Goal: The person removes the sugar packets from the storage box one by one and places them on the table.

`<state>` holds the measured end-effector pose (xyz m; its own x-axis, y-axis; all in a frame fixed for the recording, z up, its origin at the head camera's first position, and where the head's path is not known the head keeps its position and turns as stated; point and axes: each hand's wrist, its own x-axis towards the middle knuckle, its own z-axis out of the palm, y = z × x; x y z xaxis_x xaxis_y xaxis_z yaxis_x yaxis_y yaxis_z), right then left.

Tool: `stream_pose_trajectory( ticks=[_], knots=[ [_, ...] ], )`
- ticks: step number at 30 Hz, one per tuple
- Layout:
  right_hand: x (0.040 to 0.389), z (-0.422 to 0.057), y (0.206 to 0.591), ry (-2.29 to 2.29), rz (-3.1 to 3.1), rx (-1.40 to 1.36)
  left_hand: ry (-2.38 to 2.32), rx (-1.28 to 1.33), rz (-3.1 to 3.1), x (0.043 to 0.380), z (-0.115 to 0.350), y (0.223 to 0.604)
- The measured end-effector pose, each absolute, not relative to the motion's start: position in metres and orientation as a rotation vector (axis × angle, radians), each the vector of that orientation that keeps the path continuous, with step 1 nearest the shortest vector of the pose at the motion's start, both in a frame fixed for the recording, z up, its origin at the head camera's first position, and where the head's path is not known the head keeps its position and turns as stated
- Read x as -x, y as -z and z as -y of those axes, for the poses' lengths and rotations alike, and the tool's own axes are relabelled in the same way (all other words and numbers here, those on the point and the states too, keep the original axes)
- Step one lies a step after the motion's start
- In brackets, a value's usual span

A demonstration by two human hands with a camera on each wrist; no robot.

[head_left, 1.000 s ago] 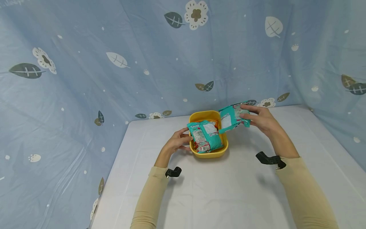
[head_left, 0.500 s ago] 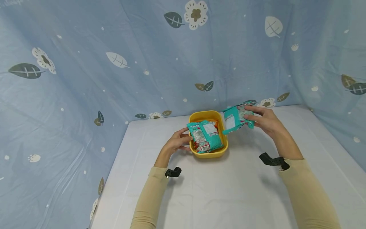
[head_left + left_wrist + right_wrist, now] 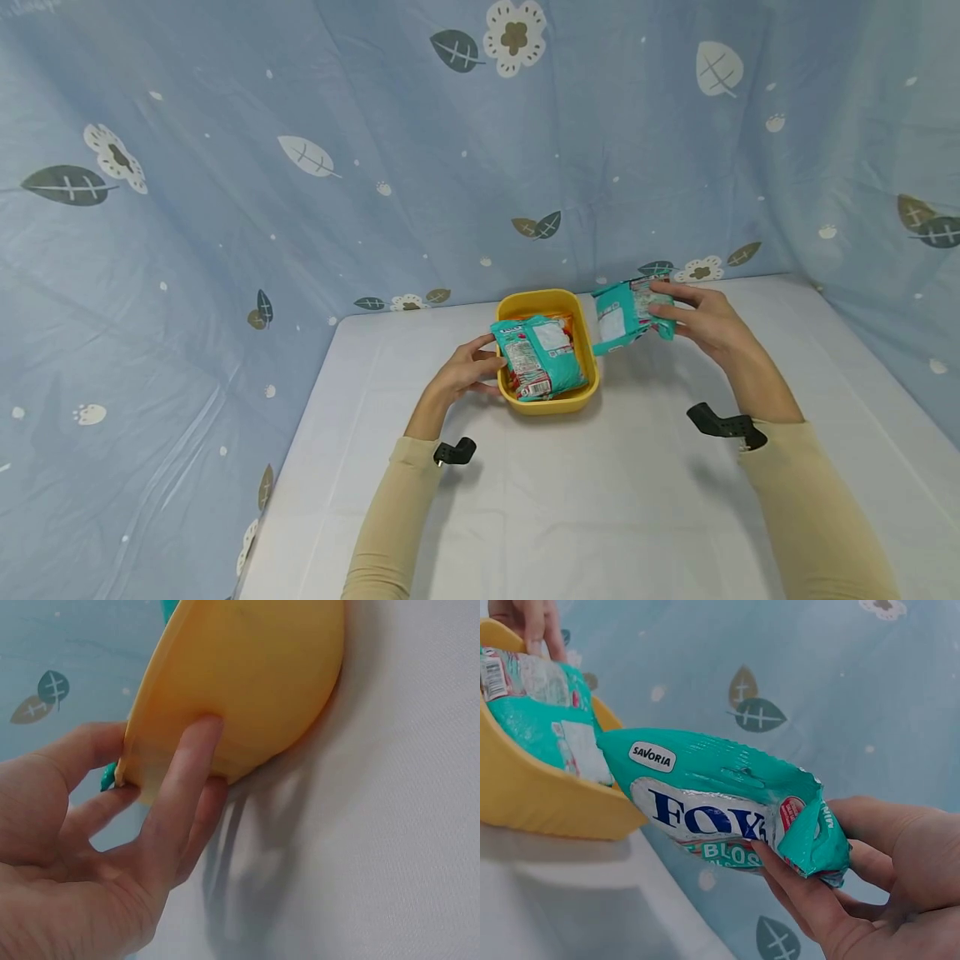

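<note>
My right hand (image 3: pixel 708 325) grips a teal candy bag (image 3: pixel 712 802), with lettering reading "FOX", by one end. It holds the bag just right of a yellow plastic bin (image 3: pixel 551 407); in the right wrist view the bag's far corner overlaps the bin's edge. Inside the bin, a second teal candy bag (image 3: pixel 543 358) lies over something orange (image 3: pixel 562 321), mostly covered. At the bin's left side my left hand (image 3: pixel 465 371) holds the rim, as the left wrist view shows: some fingertips (image 3: pixel 202 727) press the outer wall while others hook at the rim.
A white cloth (image 3: pixel 555 508) covers the table under the bin. Close behind hangs a blue curtain (image 3: pixel 420 217) printed with leaves and flowers, which also runs along the left side. Each wrist wears a black camera mount (image 3: pixel 723 422).
My right hand has moved to the right with its candy bag, away from above the bin's right rim. The left hand and the bin have stayed put.
</note>
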<state>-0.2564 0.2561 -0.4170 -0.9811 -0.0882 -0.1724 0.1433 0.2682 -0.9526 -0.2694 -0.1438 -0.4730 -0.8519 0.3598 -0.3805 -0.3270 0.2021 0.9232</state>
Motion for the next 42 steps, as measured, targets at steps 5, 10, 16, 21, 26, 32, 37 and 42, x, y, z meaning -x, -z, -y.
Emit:
stream_pose_trajectory(
  ticks=[5, 10, 16, 21, 26, 32, 37, 42],
  knots=[
    [0.256, -0.262, 0.424, 1.826, -2.31, -0.048, -1.722, -0.01, -1.97, 0.273, 0.144, 0.484],
    [0.256, -0.265, 0.429, 1.84, -2.302, -0.058, -1.739, 0.005, -1.989, 0.273, 0.143, 0.487],
    [0.254, -0.266, 0.433, 1.852, -2.292, -0.06, -1.748, 0.013, -2.001, 0.272, 0.143, 0.487],
    [0.251, -0.267, 0.437, 1.866, -2.268, -0.067, -1.757, 0.012, -1.997, 0.272, 0.143, 0.488],
    [0.249, -0.267, 0.442, 1.883, -2.268, -0.07, -1.758, 0.002, -2.0, 0.27, 0.143, 0.487],
    [0.251, -0.268, 0.451, 1.914, -2.255, -0.05, -1.754, 0.008, -2.001, 0.27, 0.143, 0.486],
    [0.252, -0.268, 0.458, 1.916, -2.243, -0.076, -1.748, -0.002, -1.999, 0.27, 0.143, 0.484],
    [0.252, -0.266, 0.46, 1.906, -2.232, -0.101, -1.739, -0.007, -1.986, 0.271, 0.143, 0.484]
  ],
)
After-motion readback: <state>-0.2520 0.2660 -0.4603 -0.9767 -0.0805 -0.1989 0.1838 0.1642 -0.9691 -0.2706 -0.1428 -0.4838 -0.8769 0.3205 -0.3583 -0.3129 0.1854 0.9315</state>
